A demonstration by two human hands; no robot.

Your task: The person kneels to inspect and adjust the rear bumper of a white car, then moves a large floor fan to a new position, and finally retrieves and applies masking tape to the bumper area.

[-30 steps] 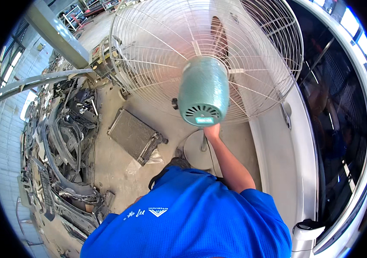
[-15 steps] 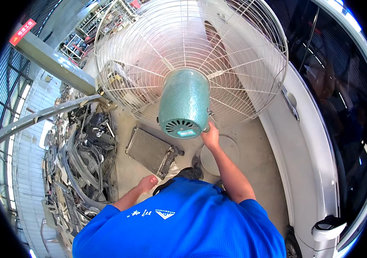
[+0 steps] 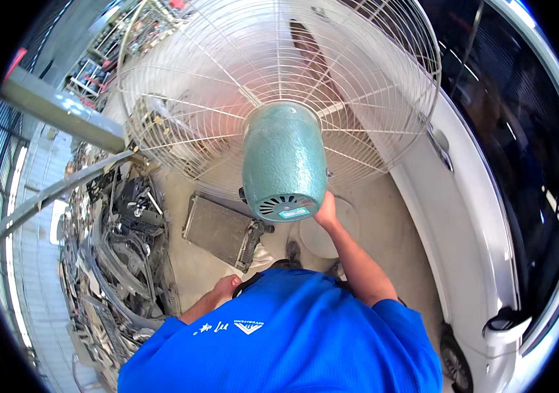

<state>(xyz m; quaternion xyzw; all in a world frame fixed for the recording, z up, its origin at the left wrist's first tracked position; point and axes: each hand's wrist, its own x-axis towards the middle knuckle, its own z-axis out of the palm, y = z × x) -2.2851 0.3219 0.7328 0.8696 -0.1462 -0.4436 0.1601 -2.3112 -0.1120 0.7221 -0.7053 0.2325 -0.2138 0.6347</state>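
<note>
A large pedestal fan with a wire guard (image 3: pixel 194 78) and green motor housing (image 3: pixel 284 157) fills the upper middle, in front of me. My right hand (image 3: pixel 324 211) grips it just under the housing, its fingers partly hidden. Below, the round base (image 3: pixel 332 232) rests on the concrete floor. My left hand (image 3: pixel 226 287) hangs low at my side, fingers curled with nothing visible in them, beside my blue shirt. A dark shoe (image 3: pixel 292 251) shows next to the base.
A silver car (image 3: pixel 456 216) with dark windows lines the right side, close to the guard. An old radiator (image 3: pixel 214 229) lies on the floor left of the base. Scrap car parts (image 3: pixel 116 255) are heaped along the left, near a steel beam (image 3: pixel 76 124). Racks (image 3: pixel 90 75) stand farther back.
The guard appears farther left in view and the housing somewhat lower than one second ago. My left hand has come into view from behind my body. My right hand still holds the fan.
</note>
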